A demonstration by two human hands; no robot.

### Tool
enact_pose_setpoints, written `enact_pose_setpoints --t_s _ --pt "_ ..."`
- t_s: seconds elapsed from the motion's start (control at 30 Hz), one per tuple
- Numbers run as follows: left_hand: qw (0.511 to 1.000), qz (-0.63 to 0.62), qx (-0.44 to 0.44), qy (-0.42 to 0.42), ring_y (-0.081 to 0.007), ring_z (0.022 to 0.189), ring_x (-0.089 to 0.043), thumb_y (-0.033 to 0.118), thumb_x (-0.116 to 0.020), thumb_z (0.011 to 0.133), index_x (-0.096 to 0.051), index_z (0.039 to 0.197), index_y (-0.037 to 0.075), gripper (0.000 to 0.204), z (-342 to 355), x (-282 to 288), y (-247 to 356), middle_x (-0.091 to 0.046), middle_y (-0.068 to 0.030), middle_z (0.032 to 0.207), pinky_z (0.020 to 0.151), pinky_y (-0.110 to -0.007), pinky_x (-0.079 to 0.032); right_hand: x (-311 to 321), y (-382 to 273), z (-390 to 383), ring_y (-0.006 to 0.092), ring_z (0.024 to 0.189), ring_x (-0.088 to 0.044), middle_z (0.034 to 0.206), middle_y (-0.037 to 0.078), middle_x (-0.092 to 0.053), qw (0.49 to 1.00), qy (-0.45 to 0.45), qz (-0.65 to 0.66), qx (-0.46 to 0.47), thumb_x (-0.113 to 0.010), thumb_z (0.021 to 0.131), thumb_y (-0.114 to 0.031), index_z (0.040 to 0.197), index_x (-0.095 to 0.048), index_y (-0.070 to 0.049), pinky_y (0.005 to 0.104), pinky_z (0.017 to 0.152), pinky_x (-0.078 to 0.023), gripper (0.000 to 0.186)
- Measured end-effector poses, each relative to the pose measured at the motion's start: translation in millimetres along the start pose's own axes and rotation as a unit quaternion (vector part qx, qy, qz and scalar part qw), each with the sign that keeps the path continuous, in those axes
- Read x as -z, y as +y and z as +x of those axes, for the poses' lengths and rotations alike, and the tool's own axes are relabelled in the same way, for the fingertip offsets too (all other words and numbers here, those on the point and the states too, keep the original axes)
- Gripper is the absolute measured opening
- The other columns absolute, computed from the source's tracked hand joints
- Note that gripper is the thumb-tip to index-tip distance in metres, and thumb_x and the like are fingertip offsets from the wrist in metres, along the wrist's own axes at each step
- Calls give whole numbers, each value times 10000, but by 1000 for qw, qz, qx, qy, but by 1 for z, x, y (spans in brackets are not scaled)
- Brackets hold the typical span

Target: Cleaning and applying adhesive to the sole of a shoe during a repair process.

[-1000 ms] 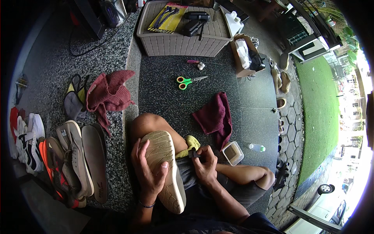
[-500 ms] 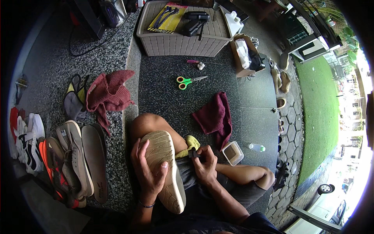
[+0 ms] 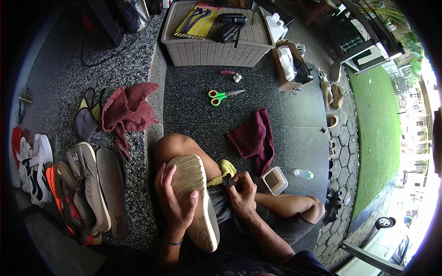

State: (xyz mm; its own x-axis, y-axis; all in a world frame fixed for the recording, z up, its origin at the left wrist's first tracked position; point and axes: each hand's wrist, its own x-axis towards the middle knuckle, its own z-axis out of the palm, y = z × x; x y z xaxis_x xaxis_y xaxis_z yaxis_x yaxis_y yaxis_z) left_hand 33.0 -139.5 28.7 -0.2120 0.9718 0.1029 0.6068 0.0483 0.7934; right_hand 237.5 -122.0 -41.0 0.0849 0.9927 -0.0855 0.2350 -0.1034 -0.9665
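Observation:
My left hand [image 3: 177,204] grips a shoe [image 3: 188,177] along its side, thumb across the tan, grooved sole. The sole faces up, with the toe pointing away from me; the shoe's pale edge shows along its right side. Just right of the shoe, my right hand [image 3: 243,195] pinches a small black piece [image 3: 227,180] between thumb and fingers; its kind is too small to make out. Yellow fabric [image 3: 226,167] lies right behind that piece, beside my bent leg. My two hands are apart, and the black piece does not touch the sole.
Ahead lie a maroon cloth [image 3: 254,138], green-handled scissors [image 3: 218,96] and a screwdriver [image 3: 229,72]. A plastic tub [image 3: 275,181] and small bottle [image 3: 304,174] stand right. Several shoes [image 3: 90,184] and a reddish cloth [image 3: 129,110] are left. A grey storage box [image 3: 216,53] stands far back.

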Motion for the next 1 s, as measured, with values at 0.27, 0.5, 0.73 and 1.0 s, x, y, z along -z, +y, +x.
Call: enact_pose_setpoints --t_s 0.27,0.5,0.73,1.0 --pt "1000 0 10 3 -441 1416 -398 578 -604 948 -396 1519 4 836 0 0 3 -371 -302 1542 1176 -567 -318 0 -5 1 65 735 -475 791 -4 -549 1000 8 -5 1 -729 882 -63 900 -516 -31 241 658 -412 216" --pt "1000 8 2 -2 -450 1399 -398 481 -644 930 -397 1521 13 794 1 2 3 -351 -310 1532 1161 -570 -336 -1 -3 1 64 742 -474 796 -6 -551 1000 5 16 -8 -715 890 -58 906 -520 -29 240 661 -411 198" --pt "1000 7 -2 5 -450 1396 -408 488 -640 931 -400 1520 16 793 1 1 1 -353 -311 1530 1156 -570 -348 0 -3 0 59 746 -479 810 -13 -554 1000 1 4 -1 -701 896 -42 922 -523 -26 235 662 -419 180" --pt "1000 2 2 3 -451 1388 -416 492 -639 932 -405 1518 16 790 1 -1 0 -358 -308 1528 1150 -564 -358 1 0 0 56 771 -519 831 -4 -578 1000 -5 10 -12 -695 907 -28 929 -524 -27 231 693 -448 173"
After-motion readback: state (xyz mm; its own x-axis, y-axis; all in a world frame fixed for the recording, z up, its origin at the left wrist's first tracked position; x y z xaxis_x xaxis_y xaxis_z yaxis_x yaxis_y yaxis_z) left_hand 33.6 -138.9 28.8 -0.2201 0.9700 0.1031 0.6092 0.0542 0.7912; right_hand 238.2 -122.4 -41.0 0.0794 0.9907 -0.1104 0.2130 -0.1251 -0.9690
